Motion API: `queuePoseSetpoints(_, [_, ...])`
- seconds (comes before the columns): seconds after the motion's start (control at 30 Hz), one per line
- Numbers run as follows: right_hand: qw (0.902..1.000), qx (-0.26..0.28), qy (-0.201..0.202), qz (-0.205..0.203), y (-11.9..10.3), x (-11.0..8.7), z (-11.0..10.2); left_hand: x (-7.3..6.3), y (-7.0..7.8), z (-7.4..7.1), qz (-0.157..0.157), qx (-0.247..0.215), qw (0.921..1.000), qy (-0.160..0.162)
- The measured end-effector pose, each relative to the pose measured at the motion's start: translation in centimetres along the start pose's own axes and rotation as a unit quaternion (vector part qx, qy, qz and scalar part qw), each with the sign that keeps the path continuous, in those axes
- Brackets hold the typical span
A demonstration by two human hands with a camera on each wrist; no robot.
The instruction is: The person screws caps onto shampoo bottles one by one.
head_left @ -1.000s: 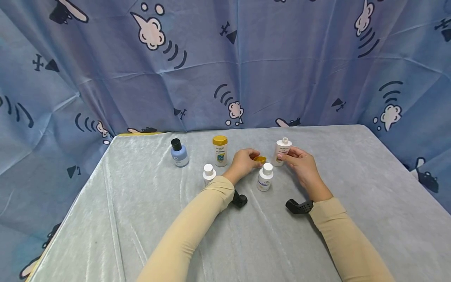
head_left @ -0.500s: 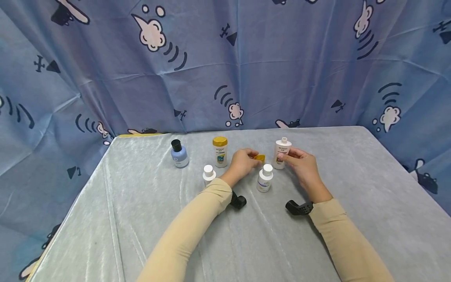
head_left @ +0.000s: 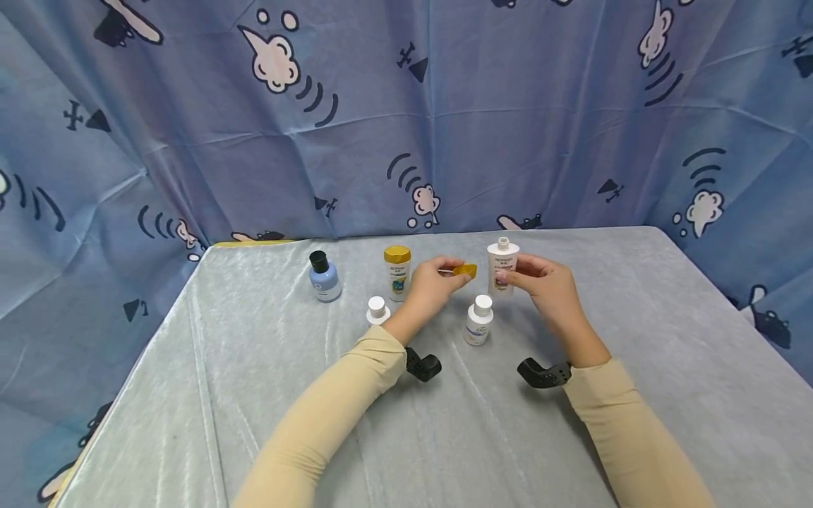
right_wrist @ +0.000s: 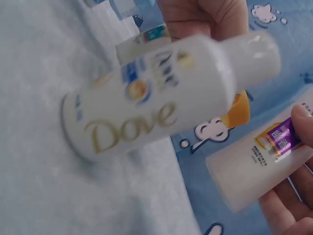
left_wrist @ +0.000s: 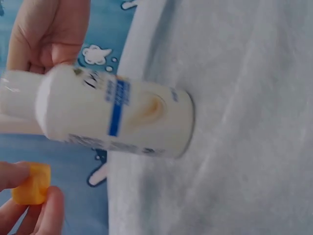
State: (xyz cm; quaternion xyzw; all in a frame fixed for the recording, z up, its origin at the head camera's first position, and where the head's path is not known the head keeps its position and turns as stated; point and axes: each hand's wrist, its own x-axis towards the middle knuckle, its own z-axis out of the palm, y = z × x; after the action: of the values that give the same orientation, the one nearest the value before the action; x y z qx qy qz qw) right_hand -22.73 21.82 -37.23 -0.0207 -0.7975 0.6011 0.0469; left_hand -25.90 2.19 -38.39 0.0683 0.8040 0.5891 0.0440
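Observation:
My left hand (head_left: 432, 291) pinches a small yellow cap (head_left: 466, 271) between thumb and fingers; the left wrist view shows the same cap (left_wrist: 35, 183) at the fingertips. My right hand (head_left: 551, 288) grips a white, uncapped bottle (head_left: 502, 259) by its side, with its narrow neck pointing up. On that bottle (right_wrist: 244, 171) a purple and yellow label shows in the right wrist view. Cap and bottle are close together but apart. In front of both hands stands a white Dove bottle (head_left: 478, 323) with a white cap, touched by neither.
Behind my left wrist stands a white bottle with a yellow cap (head_left: 397, 271). Another white-capped bottle (head_left: 377, 309) is partly hidden by my left forearm. Further left is a blue bottle with a black cap (head_left: 326, 281). A patterned blue curtain (head_left: 508, 127) hangs behind the grey-covered table (head_left: 476, 437).
The left hand has raised the yellow cap slightly and tilted it. The right hand has moved the uncapped bottle a little up and to the left. The other bottles have stayed put.

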Motion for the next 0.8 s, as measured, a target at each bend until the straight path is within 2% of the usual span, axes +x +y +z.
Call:
queuePoseSetpoints(0.23, [0.9984, -0.047, -0.010, -0.031, -2.1, -1.2, -0.2, -1.2, 1.1, -0.7, 0.020, -0.041, 0.9987, 0.024])
queuePoseSetpoints(0.47, [0.9962, -0.071, -0.022, -0.046, -4.1, -2.6, -0.6, -2.9, 1.6, -1.5, 0.061, -0.077, 0.9949, 0.022])
queuePoseSetpoints(0.8, [0.9915, -0.089, -0.064, -0.070, -5.9, -4.1, -0.6, -4.7, 2.4, -3.3, 0.038, -0.147, 0.9883, 0.009])
